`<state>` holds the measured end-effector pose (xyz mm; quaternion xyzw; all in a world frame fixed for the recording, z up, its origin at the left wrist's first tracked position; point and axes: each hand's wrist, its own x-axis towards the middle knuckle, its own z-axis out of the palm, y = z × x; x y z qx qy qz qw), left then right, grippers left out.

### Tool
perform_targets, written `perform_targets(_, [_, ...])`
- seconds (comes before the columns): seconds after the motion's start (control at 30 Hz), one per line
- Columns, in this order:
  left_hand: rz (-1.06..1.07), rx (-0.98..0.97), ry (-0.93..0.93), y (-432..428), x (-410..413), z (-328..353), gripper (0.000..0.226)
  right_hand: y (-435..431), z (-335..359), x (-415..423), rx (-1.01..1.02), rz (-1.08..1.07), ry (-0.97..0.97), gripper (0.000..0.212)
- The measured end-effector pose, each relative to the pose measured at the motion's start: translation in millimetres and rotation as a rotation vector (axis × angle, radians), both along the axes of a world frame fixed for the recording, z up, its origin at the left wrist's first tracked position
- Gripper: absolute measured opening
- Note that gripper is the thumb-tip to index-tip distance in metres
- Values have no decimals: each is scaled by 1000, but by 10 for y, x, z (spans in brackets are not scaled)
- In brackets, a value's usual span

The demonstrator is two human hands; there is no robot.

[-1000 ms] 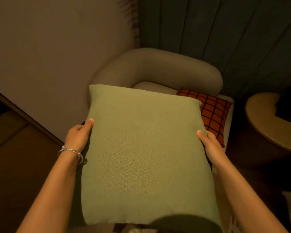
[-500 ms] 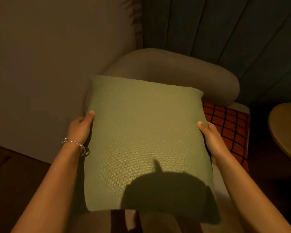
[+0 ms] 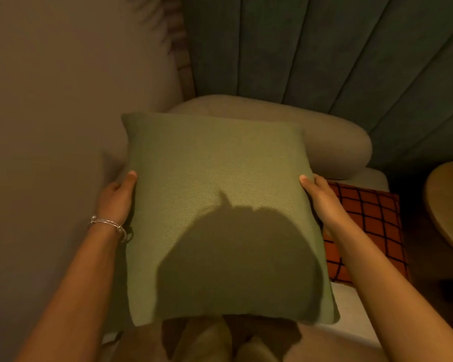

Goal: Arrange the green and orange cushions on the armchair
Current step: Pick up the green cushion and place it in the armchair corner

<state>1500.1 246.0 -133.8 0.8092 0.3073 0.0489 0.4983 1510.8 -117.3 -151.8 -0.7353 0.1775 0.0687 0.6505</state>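
I hold a square green cushion (image 3: 220,184) flat in front of me, over the seat of a beige armchair (image 3: 338,147). My left hand (image 3: 117,197) grips its left edge, thumb on top; a silver bracelet is on that wrist. My right hand (image 3: 321,202) grips the right edge the same way. An orange cushion with a black grid (image 3: 369,226) lies on the right side of the seat, partly hidden by the green cushion and my right forearm. A head shadow falls on the green cushion's near half.
A plain beige wall (image 3: 63,113) stands close on the left. Green panelled wall (image 3: 324,48) rises behind the armchair. A round wooden side table (image 3: 447,205) sits at the right edge. My legs show below the cushion.
The view has closed in on the armchair and tilted down. The green cushion has moved forward over the seat and covers more of the orange cushion. Both hands keep the same grip.
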Motion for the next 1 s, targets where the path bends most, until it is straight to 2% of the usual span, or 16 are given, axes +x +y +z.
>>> perform_targets(0.03, [-7,25,0,10,153,18,48,18,4,111,7,-15,-2,46])
perform_targets(0.1, [-49,16,-1,4,442,40,38,34,43,301,11,-40,1,46])
perform_targets(0.2, [-85,2,-36,-71,822,71,35,-29,49,573,-3,-75,11,49])
perform_targets(0.43, [-65,18,-148,-226,1404,-116,32,-129,-164,1203,20,-69,-20,49])
perform_targets(0.6, [-48,-77,-244,-247,1659,-442,20,-111,-424,1585,38,-74,-7,53])
perform_targets(0.73, [-23,-186,-260,-189,1817,-748,17,-63,-703,1867,51,-28,39,71])
perform_targets(0.8, [-3,-289,-251,-140,1838,-912,15,-11,-858,2002,38,-19,57,73])
perform_targets(0.93, [-36,-457,-225,-46,1842,-1193,8,85,-1150,2295,104,-28,27,59])
perform_targets(1.0, [-71,-485,-218,33,1827,-1334,20,139,-1328,2472,167,-36,6,49])
